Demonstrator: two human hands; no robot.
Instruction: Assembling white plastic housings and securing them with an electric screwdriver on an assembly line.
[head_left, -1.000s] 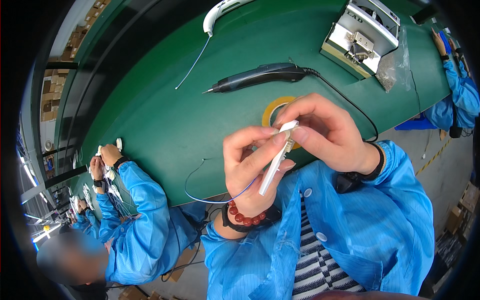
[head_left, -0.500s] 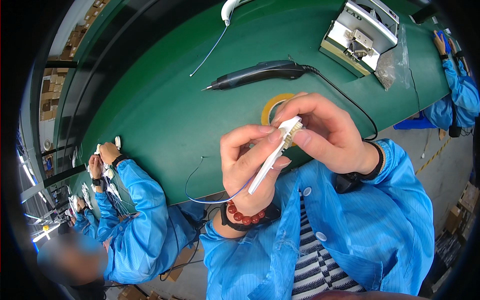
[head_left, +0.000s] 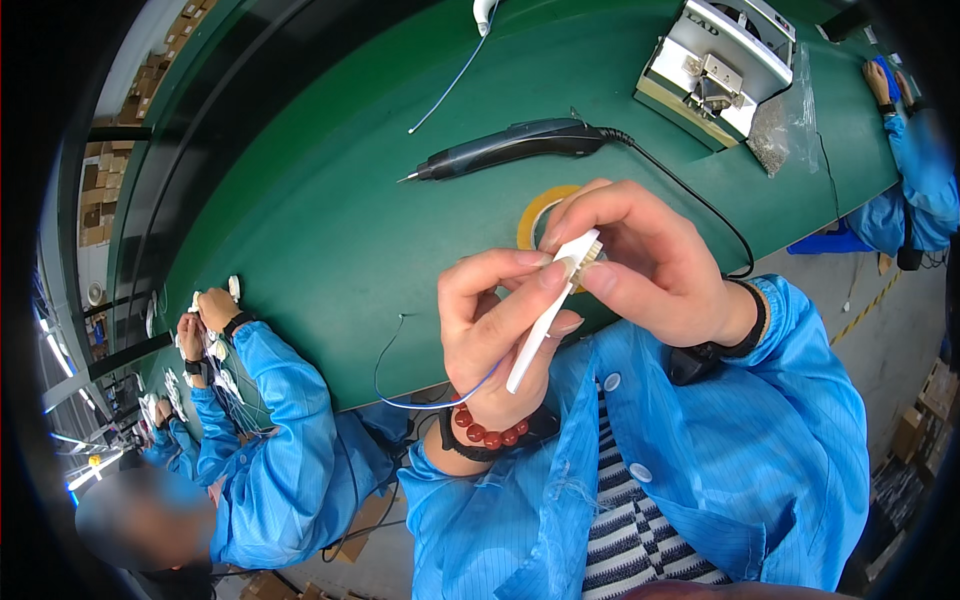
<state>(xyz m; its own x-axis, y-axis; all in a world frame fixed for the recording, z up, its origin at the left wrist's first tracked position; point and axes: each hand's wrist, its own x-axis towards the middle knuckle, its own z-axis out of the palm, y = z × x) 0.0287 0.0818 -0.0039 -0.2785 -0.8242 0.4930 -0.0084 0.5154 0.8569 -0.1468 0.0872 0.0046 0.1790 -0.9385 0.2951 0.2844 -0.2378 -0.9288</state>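
Observation:
My left hand (head_left: 495,330) grips a slim white plastic part (head_left: 548,310) along its length, thumb and fingers around it. My right hand (head_left: 650,265) pinches the upper end of that same part, where a small toothed connector shows. A thin blue wire (head_left: 420,395) trails from the lower end of the part and curves over the green table (head_left: 330,230). A red bead bracelet sits on my left wrist, a black strap on my right. A roll of yellow tape (head_left: 535,215) lies on the table, partly hidden behind my right hand.
A black electric screwdriver (head_left: 510,150) with a cord lies beyond my hands. A grey metal machine (head_left: 715,65) stands at the back right beside a clear bag of small parts (head_left: 775,140). Another white part with a blue wire (head_left: 455,75) lies far back. Co-workers in blue coats sit at left (head_left: 270,430) and far right (head_left: 915,170).
Both hands have stayed together on the white part, shifting it slightly. The view has drifted, so the table objects sit a little higher in the picture.

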